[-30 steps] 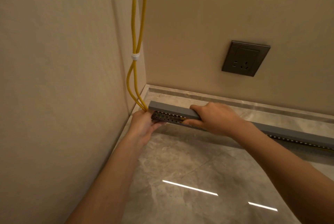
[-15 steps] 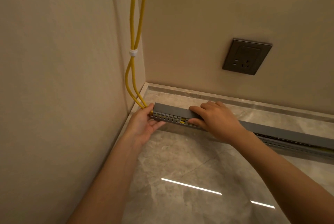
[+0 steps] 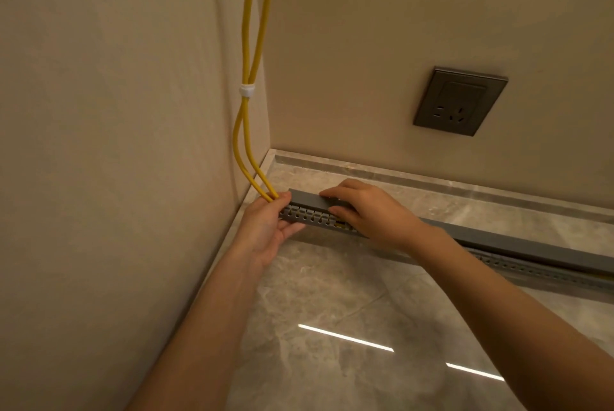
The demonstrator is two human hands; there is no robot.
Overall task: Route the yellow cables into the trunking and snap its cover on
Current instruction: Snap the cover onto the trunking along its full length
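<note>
Yellow cables (image 3: 246, 105) enter trunking (image 3: 309, 215) behind left hand (image 3: 265, 228).

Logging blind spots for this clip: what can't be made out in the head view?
Head view:
Whether the cover is seated beneath the right hand: that hand hides it.
Where the yellow cables enter the trunking: the left hand hides it.
Trunking's far end: cut off by the right edge.
</note>
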